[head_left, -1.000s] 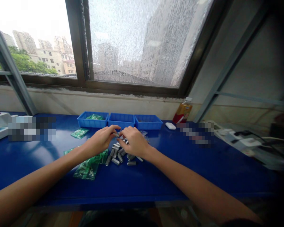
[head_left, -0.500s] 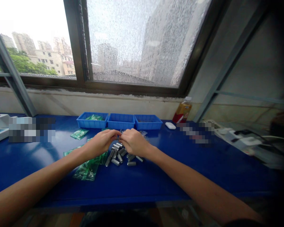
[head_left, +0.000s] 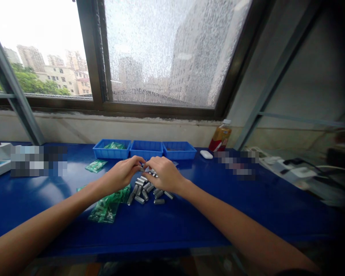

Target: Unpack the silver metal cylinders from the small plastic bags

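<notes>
My left hand (head_left: 128, 168) and my right hand (head_left: 164, 173) meet over the middle of the blue table, fingertips pinched close together. A small pale or clear piece shows between them, too small and covered to name. Just below lies a loose pile of short silvery metal cylinders (head_left: 145, 194). Green printed plastic packets (head_left: 105, 209) are heaped to the left of the pile, partly under my left forearm. One more green packet (head_left: 96, 166) lies apart, farther back. Part of a clear, thin item (head_left: 175, 163) peeks out behind my right hand.
Along the wall stand three blue bins: the left bin (head_left: 112, 154) has green packets in it, then the middle bin (head_left: 146, 149) and right bin (head_left: 179, 154). A white case (head_left: 206, 154) and a drink bottle (head_left: 220, 137) are to the right. Power strips lie at both sides.
My fingers have shifted slightly at the meeting point, and a pale piece now shows between them. The view has tipped a little; the pile and packets lie as before.
</notes>
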A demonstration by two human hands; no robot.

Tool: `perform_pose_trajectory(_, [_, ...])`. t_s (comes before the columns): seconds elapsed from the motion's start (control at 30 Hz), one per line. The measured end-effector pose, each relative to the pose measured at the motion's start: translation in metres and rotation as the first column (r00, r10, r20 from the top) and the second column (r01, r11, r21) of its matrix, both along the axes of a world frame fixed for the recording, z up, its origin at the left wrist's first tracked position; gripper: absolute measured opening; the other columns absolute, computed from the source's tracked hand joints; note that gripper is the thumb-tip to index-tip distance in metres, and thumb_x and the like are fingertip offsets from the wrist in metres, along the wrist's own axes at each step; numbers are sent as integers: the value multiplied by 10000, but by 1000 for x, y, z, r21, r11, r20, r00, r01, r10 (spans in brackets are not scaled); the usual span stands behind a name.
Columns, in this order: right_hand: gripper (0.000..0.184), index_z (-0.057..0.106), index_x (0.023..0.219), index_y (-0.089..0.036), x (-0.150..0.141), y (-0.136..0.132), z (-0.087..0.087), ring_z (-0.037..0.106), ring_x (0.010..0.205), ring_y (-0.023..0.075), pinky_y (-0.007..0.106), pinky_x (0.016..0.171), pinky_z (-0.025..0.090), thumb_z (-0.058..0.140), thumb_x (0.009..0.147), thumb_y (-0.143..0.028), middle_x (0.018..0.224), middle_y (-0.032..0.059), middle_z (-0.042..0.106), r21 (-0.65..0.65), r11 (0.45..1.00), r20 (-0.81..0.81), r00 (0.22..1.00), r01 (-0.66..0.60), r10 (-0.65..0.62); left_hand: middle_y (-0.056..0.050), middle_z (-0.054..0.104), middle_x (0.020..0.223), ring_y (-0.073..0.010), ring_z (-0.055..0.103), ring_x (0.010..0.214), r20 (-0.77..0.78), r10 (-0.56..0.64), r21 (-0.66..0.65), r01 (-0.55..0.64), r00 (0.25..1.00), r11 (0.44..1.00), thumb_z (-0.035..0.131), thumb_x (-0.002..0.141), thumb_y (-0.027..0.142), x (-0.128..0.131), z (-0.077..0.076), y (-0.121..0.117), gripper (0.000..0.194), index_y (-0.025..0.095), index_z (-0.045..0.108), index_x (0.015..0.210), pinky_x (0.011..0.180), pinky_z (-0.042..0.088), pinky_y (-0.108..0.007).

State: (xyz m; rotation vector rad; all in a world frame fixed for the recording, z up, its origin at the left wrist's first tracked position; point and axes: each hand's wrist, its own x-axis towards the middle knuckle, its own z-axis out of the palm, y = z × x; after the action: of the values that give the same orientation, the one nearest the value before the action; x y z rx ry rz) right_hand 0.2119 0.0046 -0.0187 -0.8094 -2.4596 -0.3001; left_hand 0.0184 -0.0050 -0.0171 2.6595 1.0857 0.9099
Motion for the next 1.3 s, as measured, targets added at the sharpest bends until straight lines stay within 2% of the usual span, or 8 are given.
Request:
perform_pose_trajectory(0.13, [155, 568, 857, -161, -1, -3, 0, 518, 737, 162, 280, 662, 341, 484, 839, -290, 786, 47, 590, 6, 1000, -36, 999, 7, -7, -41, 616, 860, -159, 598, 805, 10, 1, 5, -1, 1000, 1000, 339, 904, 214, 1, 0, -4, 199, 171, 415, 1083, 692, 459, -281])
perform_pose_trajectory(0.33, [202, 554, 768, -163, -2, 0, 0, 518, 691, 125, 244, 649, 380, 417, 877, -263, 726, 21, 570, -174, 983, -299, 954, -64, 9, -68, 578, 972, -176, 547, 889, -7, 59, 99, -58, 998, 993, 468, 855, 278, -1, 2, -5, 212, 167, 469, 1036, 782, 448, -320])
perform_pose_trajectory(0.5, [225, 554, 740, -161, -4, 0, -2, 525, 679, 118, 233, 628, 389, 401, 879, -250, 709, 14, 564, -253, 961, -339, 940, -115, 23, -46, 574, 896, -170, 515, 860, -30, 63, 140, -58, 998, 988, 416, 888, 280, 1, 4, -5, 146, 163, 500, 917, 766, 422, -309])
perform_pose_trajectory(0.67, [224, 524, 991, -162, -3, -4, 1, 538, 748, 141, 250, 687, 413, 540, 803, -283, 817, 30, 576, -176, 981, -299, 954, -83, 27, -43, 562, 801, -167, 505, 791, -65, 98, 152, -87, 993, 984, 319, 921, 261, 1, 4, -6, 241, 159, 511, 819, 729, 406, -295])
perform_pose_trajectory(0.87, [121, 552, 878, -175, -4, -6, 1, 533, 774, 151, 261, 699, 403, 477, 847, -265, 826, 46, 583, -57, 996, -167, 984, -75, 65, -41, 578, 744, -170, 534, 750, -149, 139, 109, -123, 979, 986, 271, 930, 282, 1, 5, -5, 336, 161, 540, 768, 704, 409, -287])
perform_pose_trajectory(1.03, [223, 570, 828, -165, 3, 15, 0, 530, 786, 159, 274, 717, 388, 411, 890, -308, 825, 61, 585, -12, 990, -190, 972, 139, -139, -55, 630, 891, -192, 571, 856, -228, 125, 21, -124, 966, 992, 322, 912, 337, 0, 0, -4, 306, 176, 582, 917, 763, 429, -306])
perform_pose_trajectory(1.17, [295, 591, 797, -168, 18, 48, -3, 523, 821, 180, 292, 726, 383, 389, 899, -356, 844, 73, 580, 29, 918, -221, 898, 397, -381, -70, 617, 927, -196, 561, 887, -264, 65, 7, -66, 962, 998, 419, 873, 356, 0, -9, 0, 269, 180, 597, 971, 789, 431, -302])
perform_pose_trajectory(1.3, [300, 609, 787, -172, 30, 67, -11, 517, 831, 195, 301, 720, 389, 406, 890, -369, 849, 77, 575, 43, 857, -209, 843, 514, -496, -72, 614, 909, -192, 568, 848, -298, 34, -26, -44, 954, 999, 416, 876, 356, 2, -12, 0, 273, 182, 605, 968, 761, 440, -300])
